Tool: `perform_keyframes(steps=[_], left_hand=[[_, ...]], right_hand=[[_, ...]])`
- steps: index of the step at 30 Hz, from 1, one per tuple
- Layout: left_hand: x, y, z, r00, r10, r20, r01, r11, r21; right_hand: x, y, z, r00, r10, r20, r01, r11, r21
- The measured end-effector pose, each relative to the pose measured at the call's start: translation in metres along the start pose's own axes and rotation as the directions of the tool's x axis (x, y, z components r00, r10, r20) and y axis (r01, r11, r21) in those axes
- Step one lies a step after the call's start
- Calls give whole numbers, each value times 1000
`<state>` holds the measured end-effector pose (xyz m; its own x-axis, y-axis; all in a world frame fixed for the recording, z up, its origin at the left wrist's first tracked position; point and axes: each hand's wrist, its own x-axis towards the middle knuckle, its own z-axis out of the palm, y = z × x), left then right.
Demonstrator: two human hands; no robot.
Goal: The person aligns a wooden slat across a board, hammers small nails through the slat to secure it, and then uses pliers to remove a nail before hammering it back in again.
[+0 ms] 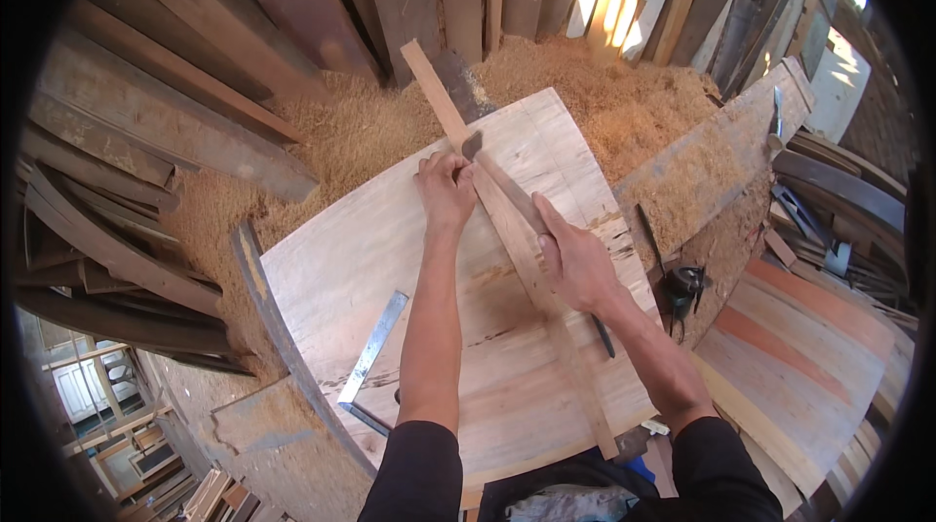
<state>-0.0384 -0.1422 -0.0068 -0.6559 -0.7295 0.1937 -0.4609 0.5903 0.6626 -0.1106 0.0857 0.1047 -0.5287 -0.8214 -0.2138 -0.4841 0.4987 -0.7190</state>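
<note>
My right hand [580, 264] is wrapped round the wooden handle of a hammer [511, 193]. The hammer's dark head [472, 145] rests over a long, narrow wooden strip [517, 241], close to my left fingertips. The fingers of my left hand [447, 189] are pinched together at the strip's left edge; what they hold, if anything, is too small to make out. Under both hands lies a broad, pale wooden board [341, 239], with the strip running across it and past its far edge. On the board's left part lies a metal try square [375, 347], partly behind my left forearm.
Sawdust [370, 132] heaps around the board's far side. Upright planks [408, 10] lean along the back, and curved wooden pieces [117, 239] stack at left. A black tool [684, 286] sits right of the board; farther right lies a striped panel [795, 356].
</note>
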Motion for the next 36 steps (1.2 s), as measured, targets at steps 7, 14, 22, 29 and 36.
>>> perform_keyframes(steps=[7, 14, 22, 29, 36], left_hand=[[12, -4, -15, 992, 18, 126, 1, 989, -149], [62, -11, -16, 975, -223, 23, 219, 969, 114], [93, -26, 0, 834, -456, 310, 433, 890, 143], [98, -25, -8, 798, -497, 342, 457, 868, 195], [100, -21, -2, 810, -500, 306, 469, 866, 175]], right_hand=[[-43, 7, 42, 973, 144, -180, -116, 980, 162], [-40, 12, 59, 960, 195, -202, -177, 979, 105], [-33, 15, 54, 953, 239, -185, -223, 969, 103], [-32, 15, 55, 957, 215, -194, -196, 974, 110], [-30, 18, 54, 956, 219, -195, -206, 975, 85]])
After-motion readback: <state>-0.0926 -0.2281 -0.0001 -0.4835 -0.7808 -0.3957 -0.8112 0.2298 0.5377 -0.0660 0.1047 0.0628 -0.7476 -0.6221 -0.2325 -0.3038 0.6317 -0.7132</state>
